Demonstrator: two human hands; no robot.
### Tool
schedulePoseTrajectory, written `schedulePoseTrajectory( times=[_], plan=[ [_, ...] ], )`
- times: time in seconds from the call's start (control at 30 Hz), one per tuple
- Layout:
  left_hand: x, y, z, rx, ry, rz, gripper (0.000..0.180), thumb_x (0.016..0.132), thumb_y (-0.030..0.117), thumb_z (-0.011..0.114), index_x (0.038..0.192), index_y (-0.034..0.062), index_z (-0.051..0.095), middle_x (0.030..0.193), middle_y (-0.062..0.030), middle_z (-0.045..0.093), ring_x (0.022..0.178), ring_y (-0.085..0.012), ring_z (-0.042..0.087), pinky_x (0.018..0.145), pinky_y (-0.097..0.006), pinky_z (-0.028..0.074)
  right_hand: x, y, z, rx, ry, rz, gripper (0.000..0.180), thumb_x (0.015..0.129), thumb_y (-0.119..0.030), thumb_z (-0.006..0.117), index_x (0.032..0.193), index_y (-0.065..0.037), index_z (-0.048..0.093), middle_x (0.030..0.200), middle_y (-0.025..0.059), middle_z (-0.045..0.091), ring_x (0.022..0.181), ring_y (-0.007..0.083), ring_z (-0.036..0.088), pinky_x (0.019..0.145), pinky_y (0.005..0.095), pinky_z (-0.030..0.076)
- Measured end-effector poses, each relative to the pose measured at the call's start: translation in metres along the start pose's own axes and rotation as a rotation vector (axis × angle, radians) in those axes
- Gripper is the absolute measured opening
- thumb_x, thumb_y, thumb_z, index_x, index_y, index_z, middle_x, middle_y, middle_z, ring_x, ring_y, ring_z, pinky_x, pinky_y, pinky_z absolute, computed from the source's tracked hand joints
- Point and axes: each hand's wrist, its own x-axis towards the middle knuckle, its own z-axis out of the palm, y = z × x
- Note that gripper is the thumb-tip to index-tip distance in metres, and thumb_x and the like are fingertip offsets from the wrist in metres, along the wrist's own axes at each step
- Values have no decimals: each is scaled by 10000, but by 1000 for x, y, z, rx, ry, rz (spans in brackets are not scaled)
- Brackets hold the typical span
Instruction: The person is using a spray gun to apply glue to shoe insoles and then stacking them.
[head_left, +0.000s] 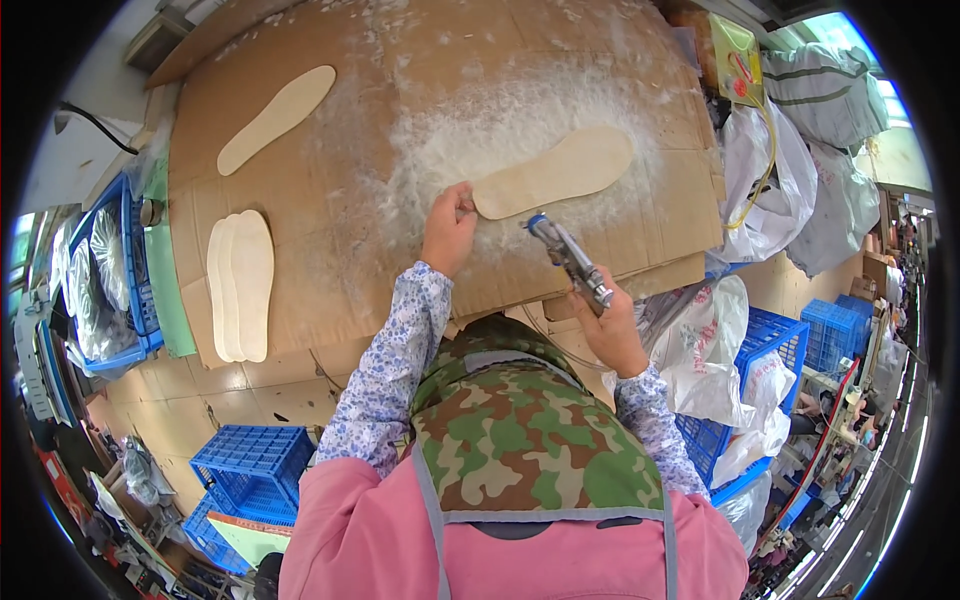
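Observation:
My left hand [450, 228] is closed at the near-left end of a cream insole [560, 172], its thumb and fingers pinching that edge. The insole lies across a whitish, dusty patch on the cardboard [330, 230]. In my right hand [612, 328] is a metal spray gun [572, 262], its blue-tipped nozzle pointing up and left at the near side of the insole. A small gap separates the nozzle from the insole. Another single insole [276, 120] rests at the far left. Nearer, several insoles [242, 286] overlap in a fanned stack.
Blue plastic crates [252, 462] stand on the floor at lower left. A blue crate of plastic-wrapped goods [110, 280] is beside the table's left edge. White plastic bags [700, 345] and another blue crate [770, 340] crowd the right. A yellow hose [768, 170] hangs at upper right.

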Motion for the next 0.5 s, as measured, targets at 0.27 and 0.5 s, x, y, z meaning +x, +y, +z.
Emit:
schedulePoseTrajectory(
  times=[0.27, 0.5],
  plan=[
    [17, 11, 13, 202, 180, 176, 179, 755, 8, 502, 933, 12, 491, 800, -145, 561, 688, -290, 544, 654, -382, 445, -1, 33, -37, -224, 199, -61, 187, 846, -58, 591, 1021, -3, 557, 712, 58, 576, 586, 142, 487, 577, 283, 432],
    [-6, 36, 44, -258, 37, 94, 138, 789, -24, 456, 910, 41, 450, 768, -67, 501, 649, -166, 572, 513, -310, 544, -31, 57, -74, 116, 326, 74, 246, 904, -87, 537, 1132, 1, 565, 899, 21, 630, 474, 27, 391, 393, 191, 301]
  ],
)
